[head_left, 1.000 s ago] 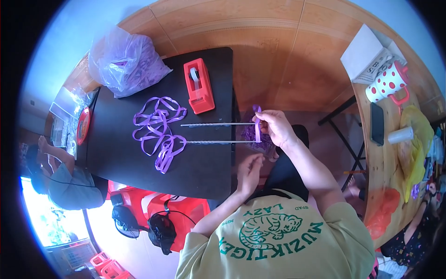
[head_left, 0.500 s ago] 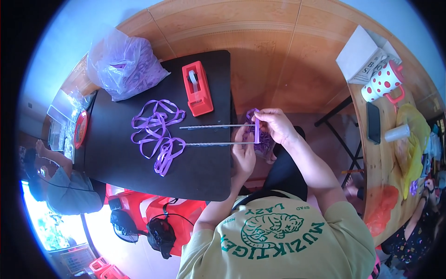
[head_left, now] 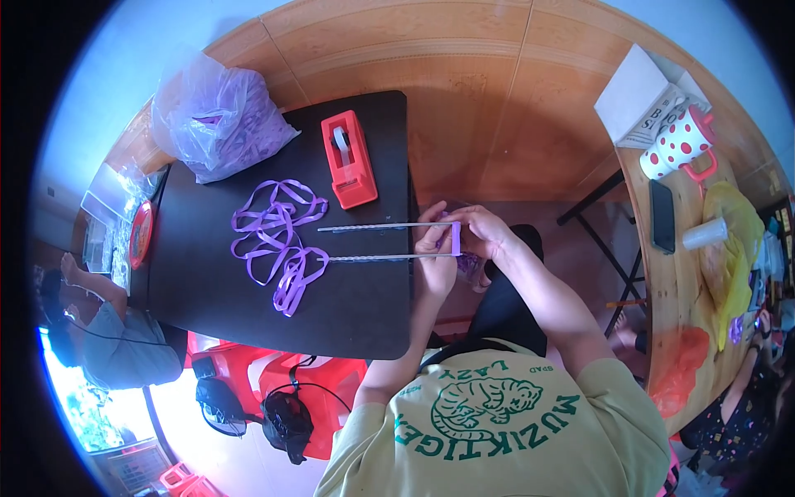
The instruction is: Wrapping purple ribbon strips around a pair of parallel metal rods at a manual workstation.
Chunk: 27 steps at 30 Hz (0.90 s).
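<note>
Two thin twisted metal rods (head_left: 364,225) lie parallel and stick out past the right edge of the black table. A band of purple ribbon (head_left: 455,239) spans their ends. My left hand (head_left: 434,258) is under and around the rods just off the table edge, its fingers closed at the ribbon behind them. At the rod tips, my right hand (head_left: 490,232) has bent fingers closed on the ribbon, partly hiding it. More purple ribbon hangs below the hands. A loose tangle of purple ribbon (head_left: 286,236) lies on the table by the rods' left ends.
A red tape dispenser (head_left: 349,161) and a clear bag of purple ribbon pieces (head_left: 224,124) stand on the black table (head_left: 224,286). On the wooden table at right are a dotted tumbler (head_left: 679,145), a phone (head_left: 662,217) and a yellow bag (head_left: 733,248). Other people sit at both sides.
My right hand has dropped slightly and turned in toward the rods. My left fingers have risen behind the rods beside the ribbon. The raised ribbon end is now mostly hidden between the hands.
</note>
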Each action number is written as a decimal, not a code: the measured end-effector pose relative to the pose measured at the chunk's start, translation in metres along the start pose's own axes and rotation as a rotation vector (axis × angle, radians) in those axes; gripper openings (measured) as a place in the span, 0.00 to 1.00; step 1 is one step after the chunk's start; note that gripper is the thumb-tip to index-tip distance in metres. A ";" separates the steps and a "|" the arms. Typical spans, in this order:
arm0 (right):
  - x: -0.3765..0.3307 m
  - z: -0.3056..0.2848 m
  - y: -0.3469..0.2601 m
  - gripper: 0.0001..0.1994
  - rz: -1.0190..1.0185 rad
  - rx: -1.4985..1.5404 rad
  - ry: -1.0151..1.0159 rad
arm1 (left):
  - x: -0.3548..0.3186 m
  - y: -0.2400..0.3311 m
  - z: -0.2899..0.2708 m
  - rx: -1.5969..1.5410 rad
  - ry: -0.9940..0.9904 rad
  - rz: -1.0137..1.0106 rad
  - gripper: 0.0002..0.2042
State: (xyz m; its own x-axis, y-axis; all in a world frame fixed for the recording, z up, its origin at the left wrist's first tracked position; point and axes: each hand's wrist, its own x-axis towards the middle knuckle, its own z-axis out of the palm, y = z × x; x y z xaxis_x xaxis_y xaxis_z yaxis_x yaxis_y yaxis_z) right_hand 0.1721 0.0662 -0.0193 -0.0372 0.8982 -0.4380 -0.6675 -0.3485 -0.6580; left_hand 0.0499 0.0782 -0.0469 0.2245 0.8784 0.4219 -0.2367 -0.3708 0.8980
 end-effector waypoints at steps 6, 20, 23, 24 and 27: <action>0.003 -0.011 0.019 0.08 0.021 -0.037 0.105 | -0.011 0.006 -0.004 -0.062 -0.008 -0.117 0.10; -0.081 0.009 0.051 0.07 -0.923 -0.866 0.380 | -0.062 0.065 -0.031 -0.133 -0.124 -0.781 0.08; -0.085 0.013 0.047 0.12 -1.385 -1.334 0.392 | -0.066 0.071 -0.032 -0.169 -0.136 -0.757 0.09; -0.085 0.013 0.046 0.12 -1.385 -1.334 0.391 | -0.068 0.074 -0.032 -0.193 -0.141 -0.775 0.09; -0.085 0.010 0.039 0.17 -1.636 -1.660 0.233 | -0.068 0.088 -0.033 -0.250 -0.117 -0.853 0.10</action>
State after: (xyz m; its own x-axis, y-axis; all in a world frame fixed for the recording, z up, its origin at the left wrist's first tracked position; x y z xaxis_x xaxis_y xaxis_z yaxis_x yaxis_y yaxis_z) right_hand 0.1414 -0.0207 -0.0015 -0.1630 0.5615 0.8113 0.9055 0.4116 -0.1029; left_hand -0.0170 -0.0038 -0.0006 0.5101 0.7840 -0.3539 -0.1413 0.4822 0.8646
